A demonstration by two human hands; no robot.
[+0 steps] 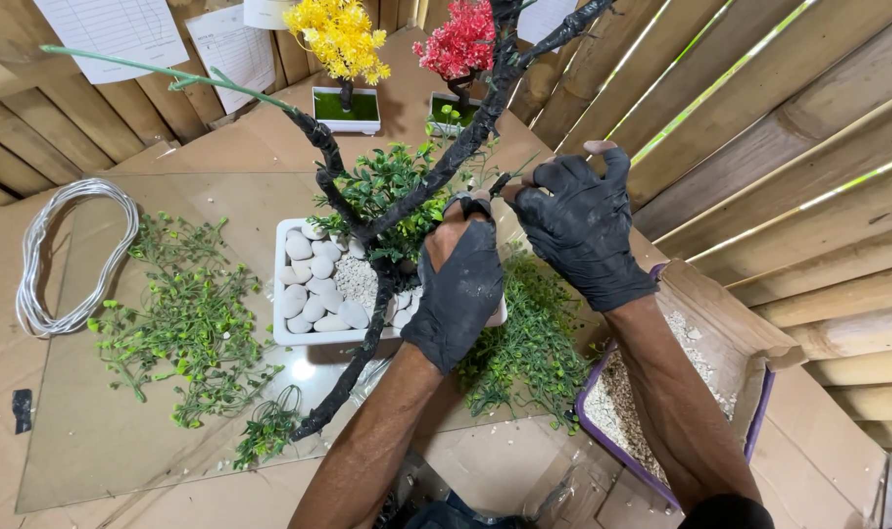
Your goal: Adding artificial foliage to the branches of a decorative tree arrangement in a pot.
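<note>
1. Nearest to the camera, at the right, stands a purple plastic tub (602,431) lined with brown cardboard and filled with pale fine gravel.
2. The left hand (458,294), in a black fingerless work glove, is closed over the dark branch and over the white pot behind it; the fingers curl narrow, and a small dark tool shows at the fingertips, but I cannot tell exactly what it is.
3. The right hand (580,228), in the same kind of glove, is closed in a pinch just beside the left hand, holding a thin green stem near the branch.
4. Between and under the hands is the white rectangular ceramic pot (291,333), holding smooth white pebbles and some fine gravel.
5. From this pot rises the black twisted artificial tree trunk (367,343), with branches going up toward the far side, and green plastic leaf sprigs are fixed on it.
6. Left of the pot, loose green plastic leaf sprigs (191,318) lie spread on the flat brown cardboard sheet (73,441).
7. Farther left lies a coil of white wire (34,284).
8. Far behind stand two small artificial trees in white square pots, one with yellow blossoms (340,37) and one with red blossoms (458,41).
9. Bamboo walls close the place, with white paper sheets (122,29) hanging on them.
</note>
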